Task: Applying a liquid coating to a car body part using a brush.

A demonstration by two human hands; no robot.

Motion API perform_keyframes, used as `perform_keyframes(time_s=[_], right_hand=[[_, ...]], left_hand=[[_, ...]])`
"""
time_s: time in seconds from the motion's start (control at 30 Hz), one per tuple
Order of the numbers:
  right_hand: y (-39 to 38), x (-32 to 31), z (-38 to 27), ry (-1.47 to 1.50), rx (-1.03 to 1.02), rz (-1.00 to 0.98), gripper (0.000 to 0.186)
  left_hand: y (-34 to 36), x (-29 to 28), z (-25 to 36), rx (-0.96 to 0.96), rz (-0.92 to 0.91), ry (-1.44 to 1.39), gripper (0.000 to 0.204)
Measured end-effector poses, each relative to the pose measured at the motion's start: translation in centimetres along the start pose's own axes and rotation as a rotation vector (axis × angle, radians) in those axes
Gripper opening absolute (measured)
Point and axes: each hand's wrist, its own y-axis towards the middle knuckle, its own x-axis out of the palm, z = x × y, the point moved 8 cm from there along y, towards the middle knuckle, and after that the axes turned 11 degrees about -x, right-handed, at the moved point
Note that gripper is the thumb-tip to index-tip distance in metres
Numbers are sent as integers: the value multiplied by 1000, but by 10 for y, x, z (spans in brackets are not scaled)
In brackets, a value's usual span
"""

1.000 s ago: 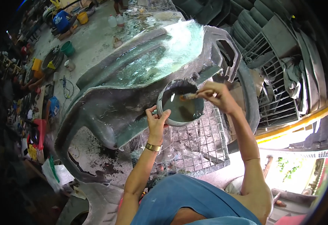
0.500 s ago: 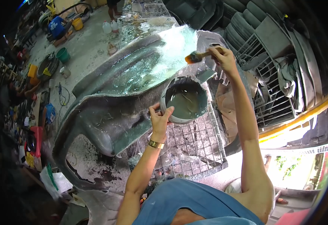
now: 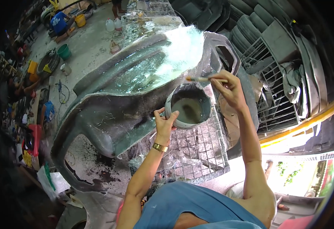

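Observation:
My left hand (image 3: 165, 121) grips the near-left rim of a round bucket (image 3: 188, 124), tilted so that the greyish liquid (image 3: 187, 110) inside shows. Above the bucket's far rim, my right hand (image 3: 228, 88) pinches the handle of a paint brush (image 3: 202, 79). Its bristles point left and are apart from the bucket. Beyond both lies a large dark moulded panel (image 3: 98, 110) with curved edges. White fibreglass matting (image 3: 184, 47) covers its upper part; the stretch toward the left looks wet and see-through green.
A wire mesh grid (image 3: 197, 152) lies under the bucket. On the right stand a white wire rack (image 3: 270, 87) and stacked dark panels (image 3: 247, 30). Plastic jugs (image 3: 113, 25), a green bucket (image 3: 63, 52) and a crouching person (image 3: 60, 23) are on the floor at far left.
My right hand has come down and nearer with the brush, from over the panel's right end to just above the bucket. The left hand and bucket have barely moved.

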Motion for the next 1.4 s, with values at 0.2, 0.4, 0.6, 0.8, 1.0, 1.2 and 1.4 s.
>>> perform_keyframes(time_s=[0.2,0.4,0.6,0.8,1.0,1.2,1.4], right_hand=[[-42,39,16,-323,-143,-289,7],[-8,-4,65,164,191,15,19],[74,12,40,183,5,85,18],[82,106,57,-66,-170,-258,14],[68,49,47,102,43,-89,16],[-2,19,9,278,76,-152,14],[-44,54,41,-377,-8,-457,11]], left_hand=[[1,14,6,24,-33,5,57],[8,8,9,18,-26,-36,64],[1,-2,8,43,-12,-45,63],[-14,-7,1,11,-2,17,60],[-8,-10,-7,0,-16,-23,63],[-12,-6,11,46,24,-19,60],[-9,7,19,198,66,-31,61]])
